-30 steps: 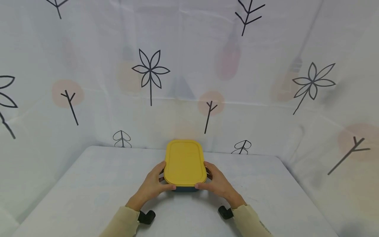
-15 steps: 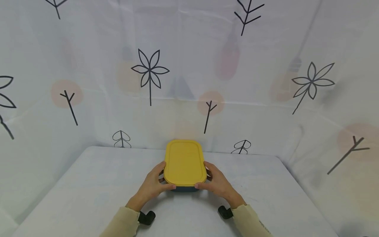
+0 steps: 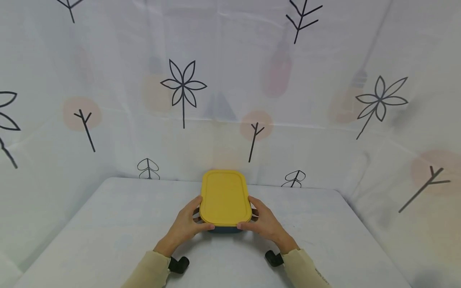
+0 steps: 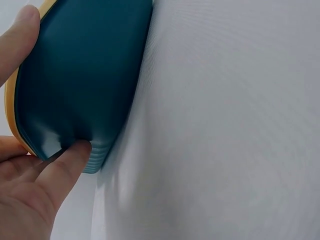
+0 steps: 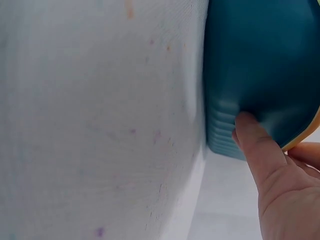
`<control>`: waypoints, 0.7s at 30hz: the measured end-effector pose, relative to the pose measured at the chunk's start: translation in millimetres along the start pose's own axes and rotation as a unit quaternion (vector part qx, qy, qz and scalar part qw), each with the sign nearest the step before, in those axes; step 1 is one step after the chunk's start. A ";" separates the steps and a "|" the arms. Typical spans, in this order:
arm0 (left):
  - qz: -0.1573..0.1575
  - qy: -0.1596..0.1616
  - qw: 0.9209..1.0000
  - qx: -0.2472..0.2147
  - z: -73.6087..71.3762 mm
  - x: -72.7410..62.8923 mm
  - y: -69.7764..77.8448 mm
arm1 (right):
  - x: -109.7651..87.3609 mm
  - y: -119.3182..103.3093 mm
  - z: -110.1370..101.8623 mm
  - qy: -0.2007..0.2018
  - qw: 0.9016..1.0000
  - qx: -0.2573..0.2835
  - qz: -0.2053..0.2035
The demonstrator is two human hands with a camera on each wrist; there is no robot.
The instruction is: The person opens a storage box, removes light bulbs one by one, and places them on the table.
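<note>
A lunch box with a yellow lid [image 3: 225, 198] and a dark teal body [image 4: 82, 70] sits on the white tabletop, its lid in place. My left hand [image 3: 183, 225] grips its left side near the front corner, thumb at the near edge and fingers along the side. On the right, my right hand [image 3: 266, 225] holds the matching corner the same way. The right wrist view shows fingertips [image 5: 247, 122] touching the teal wall [image 5: 265, 55] above its ribbed part. The underside of the box is hidden.
A white cloth covers the table [image 3: 119, 224]. Behind and at both sides hangs a pale curtain [image 3: 223, 72] printed with plants and coloured shapes. Black wrist camera mounts [image 3: 179, 265] sit at both cuffs.
</note>
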State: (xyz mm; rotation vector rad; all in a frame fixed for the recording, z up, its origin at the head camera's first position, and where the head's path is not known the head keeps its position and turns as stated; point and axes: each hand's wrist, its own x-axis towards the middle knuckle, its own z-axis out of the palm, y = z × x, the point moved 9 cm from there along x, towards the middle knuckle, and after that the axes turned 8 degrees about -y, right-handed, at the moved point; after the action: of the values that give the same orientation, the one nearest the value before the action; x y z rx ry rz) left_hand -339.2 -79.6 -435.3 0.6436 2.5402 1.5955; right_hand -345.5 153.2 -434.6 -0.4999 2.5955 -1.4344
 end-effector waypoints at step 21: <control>0.002 0.025 0.998 0.049 -4.8 -0.9 7.0 | -2.5 -2.9 -3.9 0.017 0.999 -0.032 -0.002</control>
State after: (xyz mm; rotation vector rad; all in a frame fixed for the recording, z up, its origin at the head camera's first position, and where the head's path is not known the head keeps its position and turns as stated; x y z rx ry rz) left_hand -337.6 -81.3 -427.1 0.6257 2.6689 1.5154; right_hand -343.6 155.8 -430.2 -0.4933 2.6750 -1.3770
